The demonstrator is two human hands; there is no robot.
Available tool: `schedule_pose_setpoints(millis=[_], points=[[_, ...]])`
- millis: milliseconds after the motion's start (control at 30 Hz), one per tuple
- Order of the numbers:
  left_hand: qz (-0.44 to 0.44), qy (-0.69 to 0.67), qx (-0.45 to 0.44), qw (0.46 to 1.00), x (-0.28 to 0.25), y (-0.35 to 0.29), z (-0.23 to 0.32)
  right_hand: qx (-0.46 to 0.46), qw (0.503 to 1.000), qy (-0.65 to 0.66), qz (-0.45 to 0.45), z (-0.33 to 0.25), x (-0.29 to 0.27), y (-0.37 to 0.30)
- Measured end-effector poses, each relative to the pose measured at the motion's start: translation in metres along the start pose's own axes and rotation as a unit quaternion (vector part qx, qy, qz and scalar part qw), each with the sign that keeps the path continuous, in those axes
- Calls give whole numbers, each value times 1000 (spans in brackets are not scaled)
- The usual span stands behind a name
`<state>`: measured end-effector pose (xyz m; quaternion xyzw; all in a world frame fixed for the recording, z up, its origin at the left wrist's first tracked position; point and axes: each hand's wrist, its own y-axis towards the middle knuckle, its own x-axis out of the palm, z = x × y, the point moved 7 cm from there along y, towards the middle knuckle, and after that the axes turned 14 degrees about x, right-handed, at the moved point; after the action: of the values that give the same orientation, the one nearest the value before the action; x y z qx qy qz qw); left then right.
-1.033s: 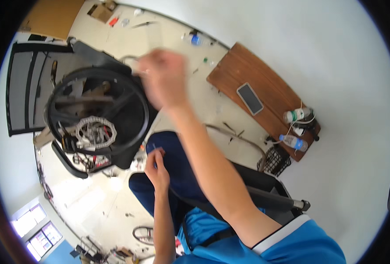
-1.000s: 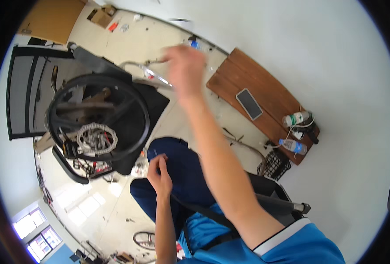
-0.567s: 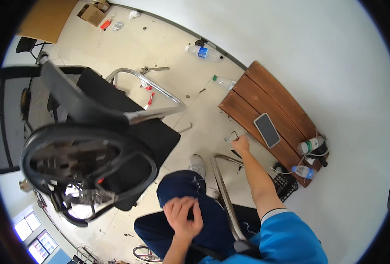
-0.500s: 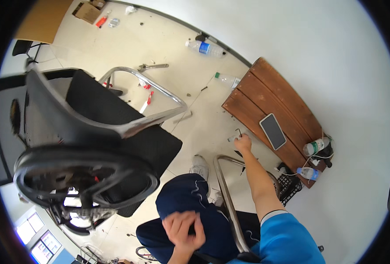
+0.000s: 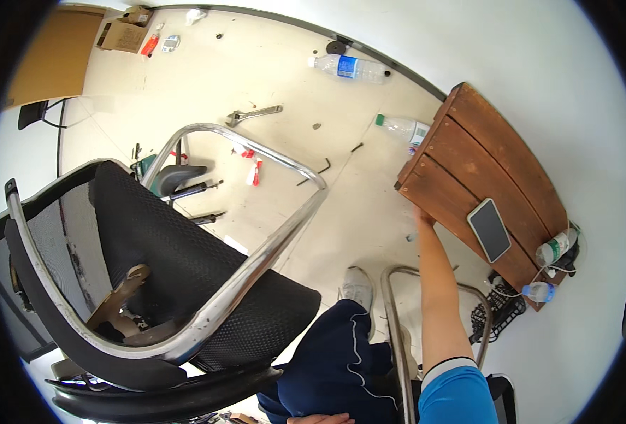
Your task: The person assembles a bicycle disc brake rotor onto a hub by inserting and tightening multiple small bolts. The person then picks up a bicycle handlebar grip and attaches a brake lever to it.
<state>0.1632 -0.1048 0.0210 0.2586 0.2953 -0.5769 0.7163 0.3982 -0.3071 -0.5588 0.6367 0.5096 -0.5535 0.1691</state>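
My right arm reaches down beside the slatted wooden bench (image 5: 461,152). My right hand (image 5: 424,216) is at the bench's near left edge, its fingers mostly hidden, so what it holds cannot be made out. Just below it on the floor lies a small clear item, too indistinct to name. At the lower edge my left hand (image 5: 320,418), cut off by the picture, lies with flat fingers on my dark blue trouser leg (image 5: 320,360). A phone (image 5: 489,230) rests on the bench. An L-shaped hex key (image 5: 316,172) and a dark bolt (image 5: 357,148) lie on the floor.
A black mesh chair (image 5: 207,283) with a chrome armrest (image 5: 256,261) fills the left. Beyond it lie an adjustable wrench (image 5: 254,114), plastic bottles (image 5: 348,68) and red-and-white scraps (image 5: 254,169). A metal tube frame (image 5: 392,318) stands by my right arm, near a black basket (image 5: 498,311).
My right hand has moved to the bench's edge, and the dark L-shaped piece seen at its fingers no longer shows. My left hand has dropped to the lower edge. The view has shifted.
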Motion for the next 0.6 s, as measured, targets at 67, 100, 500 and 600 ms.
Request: schedule_pose_setpoints(millis=[67, 100, 500, 600], points=[[4, 1, 9, 1000, -3, -2, -1, -13, 999, 0, 36, 7, 0, -4], [7, 0, 13, 1000, -3, -3, -1, -14, 1000, -17, 17, 4, 3, -7], [24, 8, 37, 999, -5, -4, 7, -11, 997, -27, -69, 0, 16, -2], [35, 5, 40, 999, -5, -2, 9, -30, 998, 18, -45, -3, 15, -4]])
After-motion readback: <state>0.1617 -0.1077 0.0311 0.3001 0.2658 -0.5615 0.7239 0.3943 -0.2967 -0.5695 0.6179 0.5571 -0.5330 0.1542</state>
